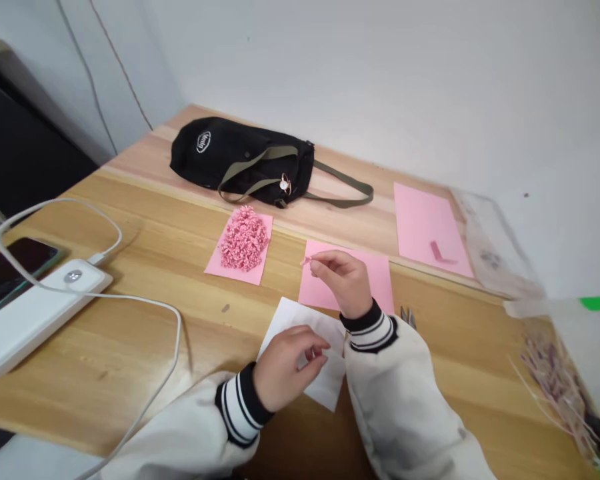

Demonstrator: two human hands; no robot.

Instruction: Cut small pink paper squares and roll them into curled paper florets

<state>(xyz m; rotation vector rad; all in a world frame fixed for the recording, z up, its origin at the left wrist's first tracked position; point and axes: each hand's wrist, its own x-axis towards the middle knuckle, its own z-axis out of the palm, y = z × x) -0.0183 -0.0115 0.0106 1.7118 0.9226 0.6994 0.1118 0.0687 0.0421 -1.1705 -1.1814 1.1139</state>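
My right hand (pixel 344 280) pinches a small pink piece (pixel 306 261) between thumb and fingertips, above a pink sheet of paper (pixel 380 275). The piece looks like those in the pile, but is too small to make out fully. My left hand (pixel 291 365) hovers over a white sheet of paper (pixel 330 390), its fingers loosely bent and apart from the thumb, with nothing visible in them. To the left, a heap of small pink frilly pieces (pixel 244 240) lies on another pink sheet (pixel 215 267). Partly hidden by my right sleeve is a metal tool tip (pixel 408 317), perhaps pliers.
A black bag (pixel 240 157) with olive straps lies at the back. At the right are a pink sheet (pixel 423 213) bearing a folded pink strip (pixel 437 252), clear plastic packaging and a bundle of thin stems (pixel 555 373). A white power strip (pixel 45 313), its cable and a phone (pixel 20 267) occupy the left.
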